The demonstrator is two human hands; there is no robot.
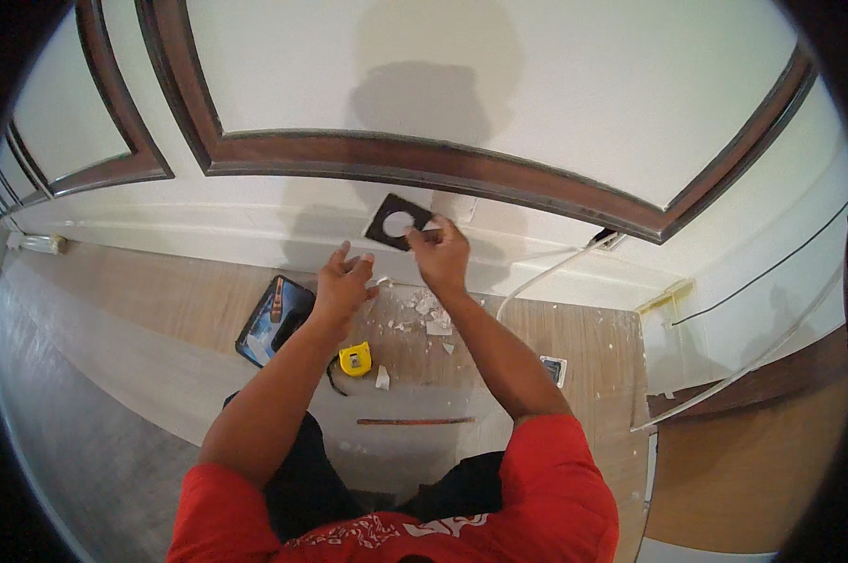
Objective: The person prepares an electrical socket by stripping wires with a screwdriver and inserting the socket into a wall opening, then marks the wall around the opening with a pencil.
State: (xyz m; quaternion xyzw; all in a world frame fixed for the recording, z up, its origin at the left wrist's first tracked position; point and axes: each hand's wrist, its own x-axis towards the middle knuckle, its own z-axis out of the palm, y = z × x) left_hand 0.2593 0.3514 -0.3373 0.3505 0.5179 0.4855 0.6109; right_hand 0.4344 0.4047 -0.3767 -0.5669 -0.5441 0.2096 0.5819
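My right hand [443, 258] pinches a square black plate [396, 205] by its right corner, with the thumb on the near side. A pale round area fills the plate's middle; whether it is a hole or a disc I cannot tell. The plate is tilted and held up before the white lower wall. To its lower left is my left hand [342, 286], fingers apart, holding nothing. Below the hands, broken white plaster pieces [428, 310] lie scattered on the wood-look floor. A yellow tape measure [354, 359] rests near my left forearm.
A dark-edged tray [250, 333] with tools lies left of my left forearm. White cable [532, 279] runs from a wall opening [609, 238] to the floor. A thin reddish stick [415, 421] lies before my knees. A small rectangular frame [555, 371] sits right of my arm.
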